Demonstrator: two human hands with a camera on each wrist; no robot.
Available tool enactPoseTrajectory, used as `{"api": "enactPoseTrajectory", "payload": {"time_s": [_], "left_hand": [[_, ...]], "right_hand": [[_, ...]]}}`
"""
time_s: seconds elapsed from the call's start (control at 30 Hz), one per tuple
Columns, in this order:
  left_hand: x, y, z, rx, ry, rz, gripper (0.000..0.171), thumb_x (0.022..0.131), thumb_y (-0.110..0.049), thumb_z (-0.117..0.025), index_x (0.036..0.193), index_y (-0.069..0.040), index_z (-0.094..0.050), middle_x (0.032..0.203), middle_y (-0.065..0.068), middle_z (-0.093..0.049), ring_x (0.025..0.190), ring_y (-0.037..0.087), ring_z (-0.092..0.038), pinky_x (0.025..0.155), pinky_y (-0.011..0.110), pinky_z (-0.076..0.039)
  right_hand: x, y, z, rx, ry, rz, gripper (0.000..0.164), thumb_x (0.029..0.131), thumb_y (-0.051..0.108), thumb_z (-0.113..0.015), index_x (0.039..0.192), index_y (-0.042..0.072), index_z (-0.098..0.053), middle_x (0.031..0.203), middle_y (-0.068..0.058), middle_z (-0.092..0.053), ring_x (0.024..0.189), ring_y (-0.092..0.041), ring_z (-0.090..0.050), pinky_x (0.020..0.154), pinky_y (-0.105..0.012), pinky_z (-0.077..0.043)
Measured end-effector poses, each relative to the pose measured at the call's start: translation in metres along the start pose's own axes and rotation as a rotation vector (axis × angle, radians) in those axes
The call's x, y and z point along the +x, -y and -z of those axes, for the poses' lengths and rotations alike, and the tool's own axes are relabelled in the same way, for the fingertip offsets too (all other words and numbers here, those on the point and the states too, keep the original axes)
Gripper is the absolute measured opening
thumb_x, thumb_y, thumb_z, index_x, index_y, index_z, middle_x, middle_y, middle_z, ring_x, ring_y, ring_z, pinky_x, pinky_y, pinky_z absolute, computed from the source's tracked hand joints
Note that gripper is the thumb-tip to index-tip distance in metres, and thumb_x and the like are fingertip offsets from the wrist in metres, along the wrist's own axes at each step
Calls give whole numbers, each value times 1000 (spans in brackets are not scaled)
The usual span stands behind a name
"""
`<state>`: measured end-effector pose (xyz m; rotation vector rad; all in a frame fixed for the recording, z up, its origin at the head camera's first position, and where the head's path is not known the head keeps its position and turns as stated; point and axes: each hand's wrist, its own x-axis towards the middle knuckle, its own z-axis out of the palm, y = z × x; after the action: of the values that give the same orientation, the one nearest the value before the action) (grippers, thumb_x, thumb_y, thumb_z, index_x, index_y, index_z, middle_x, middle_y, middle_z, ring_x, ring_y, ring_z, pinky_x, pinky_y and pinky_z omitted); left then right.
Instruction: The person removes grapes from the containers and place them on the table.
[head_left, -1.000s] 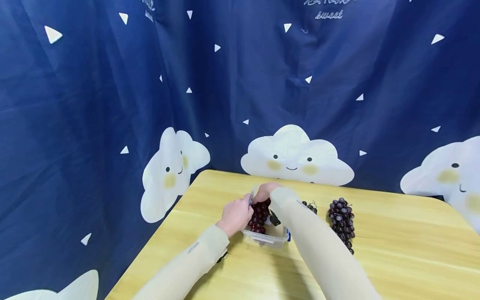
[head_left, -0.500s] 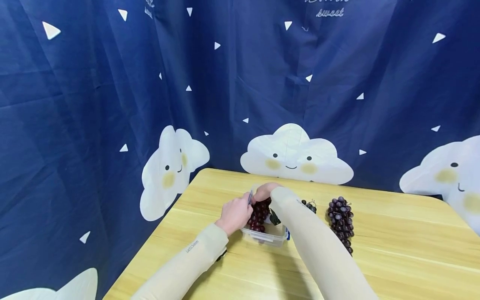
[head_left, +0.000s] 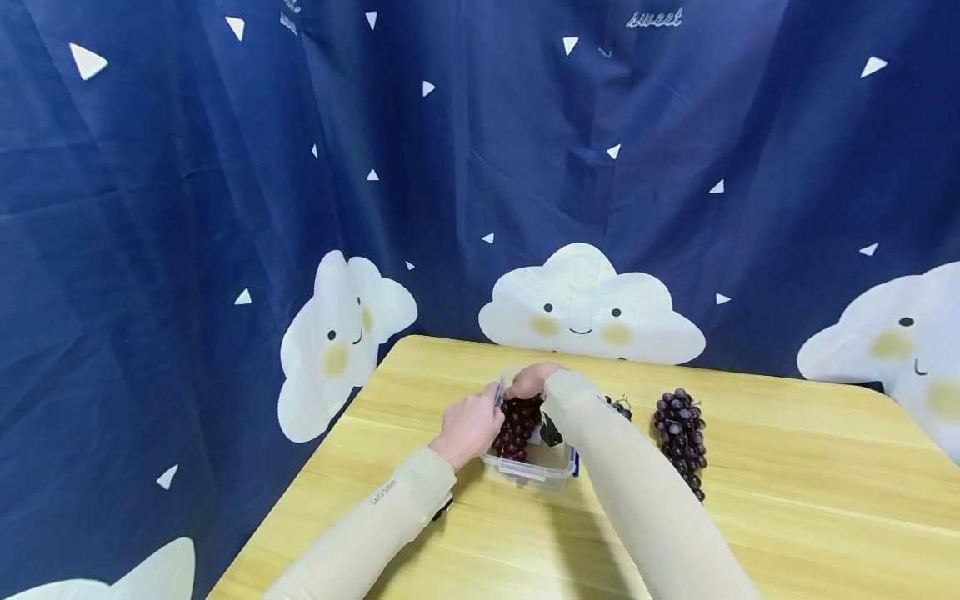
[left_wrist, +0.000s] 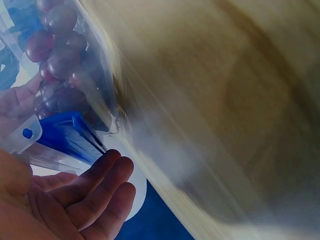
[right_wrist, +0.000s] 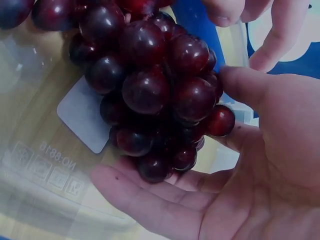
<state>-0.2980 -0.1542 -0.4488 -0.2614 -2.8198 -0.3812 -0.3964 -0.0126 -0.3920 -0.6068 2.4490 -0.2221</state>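
Observation:
A clear plastic box [head_left: 528,475] with blue latches stands on the table and holds a bunch of dark red grapes [right_wrist: 150,85]. My left hand [head_left: 468,425] grips the box's left side. In the left wrist view its fingers [left_wrist: 100,195] lie against the blue latch [left_wrist: 70,132], outside the wall. My right hand [head_left: 536,379] reaches into the far end of the box. In the right wrist view, its fingers and thumb curl round the end of the bunch. A pale square patch [right_wrist: 85,117] shows beneath the grapes.
A long bunch of dark purple grapes [head_left: 681,446] lies on the wooden table [head_left: 795,467] to the right of the box. Another dark bunch [head_left: 618,407] is partly hidden behind the right sleeve [head_left: 637,483]. A blue curtain [head_left: 525,150] hangs beyond the table.
My right hand has shifted slightly right against the box, so a bit more of the grapes shows. The left hand keeps its place on the box. The head view has moved slightly.

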Motion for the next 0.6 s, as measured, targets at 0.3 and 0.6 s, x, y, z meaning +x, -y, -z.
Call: {"api": "enactPoseTrajectory", "payload": {"time_s": [0.3,0.6], "left_hand": [[2,-3,1,6,10,2,39,94,-22,-60,132,-10,-59,92,12,-73,71,27,-68,52,42,-49],[1,-2,0,-3,13,14,44,95,-21,-59,137,-9,-57,87,8,-71,68,23,-65,53,40,-49]], "right_hand": [[-5,-8,5,46,30,28,55,102,43,-52,144,7,-52,147,-13,-51,126,-28,-54,98,-42,-50],[-9,-14,4,153,43,-18,63,98,45,-57,142,-1,-51,137,-15,-58,114,-25,-61,96,-37,-52]]}}
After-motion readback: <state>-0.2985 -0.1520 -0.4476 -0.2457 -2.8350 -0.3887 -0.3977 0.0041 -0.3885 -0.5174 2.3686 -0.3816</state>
